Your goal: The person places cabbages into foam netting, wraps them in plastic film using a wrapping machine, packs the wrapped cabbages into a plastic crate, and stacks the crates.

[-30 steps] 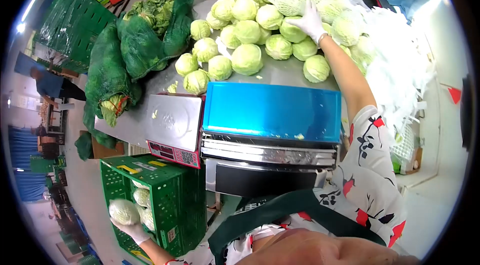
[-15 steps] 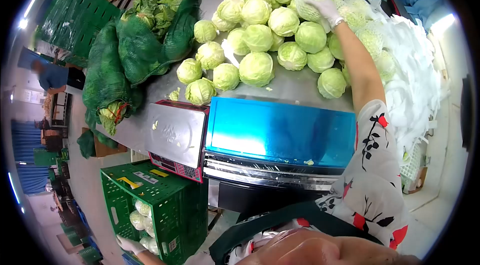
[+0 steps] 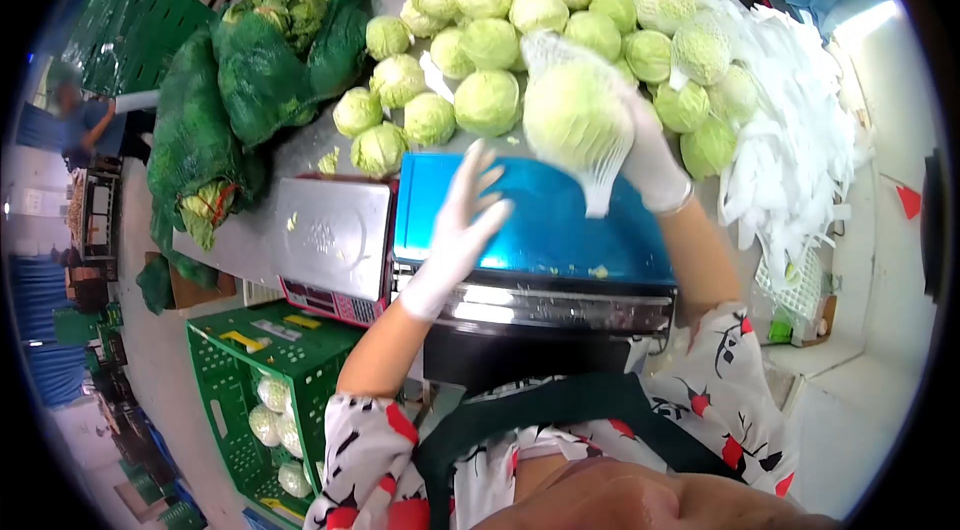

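Observation:
My right hand (image 3: pixel 655 155), in a white glove, grips a cabbage in a white foam net (image 3: pixel 575 115) from its right side. The netted cabbage is held above the blue-topped machine (image 3: pixel 530 220), and a loose net end hangs below it. My gloved left hand (image 3: pixel 460 225) is open with fingers apart, over the machine's left part and touching no cabbage. Behind them lies a heap of bare cabbages (image 3: pixel 490 100) on the metal table. A few netted cabbages (image 3: pixel 700 52) sit at the heap's right side.
Left of the machine is a scale (image 3: pixel 332 230) with a steel plate. Below it stands a green crate (image 3: pixel 270 340) holding several wrapped cabbages. Green mesh sacks (image 3: pixel 195 135) lie at the left. White foam nets (image 3: pixel 790 150) pile up at right. A person (image 3: pixel 85 120) stands far left.
My right hand has brought the netted cabbage from the heap toward me, over the machine. My left hand has risen from beside the green crate to the machine.

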The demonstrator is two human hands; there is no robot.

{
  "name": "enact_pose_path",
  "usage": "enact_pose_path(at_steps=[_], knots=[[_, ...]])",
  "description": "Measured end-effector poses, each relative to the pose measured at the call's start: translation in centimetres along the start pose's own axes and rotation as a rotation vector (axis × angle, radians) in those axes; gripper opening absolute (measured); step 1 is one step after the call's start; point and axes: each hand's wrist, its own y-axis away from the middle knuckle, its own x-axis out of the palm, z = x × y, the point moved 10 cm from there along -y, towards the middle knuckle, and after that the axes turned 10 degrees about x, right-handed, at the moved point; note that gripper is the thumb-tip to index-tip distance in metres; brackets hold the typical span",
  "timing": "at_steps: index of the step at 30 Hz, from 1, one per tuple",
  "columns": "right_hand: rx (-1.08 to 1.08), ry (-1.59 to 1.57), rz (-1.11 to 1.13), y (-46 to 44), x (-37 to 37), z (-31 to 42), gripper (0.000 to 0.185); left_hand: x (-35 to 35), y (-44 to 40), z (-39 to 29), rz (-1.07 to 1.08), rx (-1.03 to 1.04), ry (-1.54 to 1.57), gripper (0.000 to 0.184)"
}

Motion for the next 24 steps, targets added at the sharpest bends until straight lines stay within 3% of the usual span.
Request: enact_pose_path(at_steps=[2,4,6,8,11,14,15,17,19,20,22,23,24], knots=[[0.127,0.225,-0.179,5.4,0.6,-4.0,0.056,3.6,-0.5,0.3,0.047,0.014,-0.034,0.090],[0.134,0.480,-0.425,8.7,-0.2,-6.6,0.058,4.4,0.3,2.2,0.112,0.065,-0.315,0.093],[0.299,0.427,-0.568,12.6,1.0,-7.8,0.059,4.2,2.0,5.4,0.057,-0.186,-0.027,0.086],[0.243,0.487,-0.478,13.4,2.1,-9.0,0.066,4.2,4.2,7.1,-0.026,-0.424,0.331,0.082],[0.019,0.873,-0.392,13.8,3.4,-10.3,0.070,1.6,5.9,7.4,-0.072,-0.350,0.554,0.073],[0.215,0.580,-0.193,14.3,7.9,-11.2,0.070,-4.0,7.8,5.3,-0.140,-0.180,0.728,0.075],[0.145,0.668,-0.220,14.6,7.7,-11.2,0.063,-7.2,8.3,5.0,-0.225,-0.107,0.724,0.077],[0.191,0.736,-0.322,15.8,5.7,-11.5,0.056,-14.8,10.0,5.0,-0.393,-0.035,0.536,0.072],[0.158,0.734,-0.386,16.5,3.9,-11.0,0.046,-21.4,11.7,1.4,-0.563,0.093,-0.003,0.060],[0.150,0.682,-0.437,16.9,3.3,-11.0,0.044,-23.7,13.1,1.8,-0.639,0.064,-0.132,0.068],[0.138,0.675,-0.434,17.0,3.1,-11.1,0.041,-30.1,15.2,6.0,-0.730,0.066,-0.674,0.078],[0.148,0.689,-0.422,16.8,3.4,-11.3,0.041,-28.8,15.7,4.1,-0.712,-0.088,-0.864,0.086],[0.158,0.704,-0.411,16.6,3.6,-11.5,0.040,-29.4,16.0,4.3,-0.729,-0.106,-0.853,0.090]])
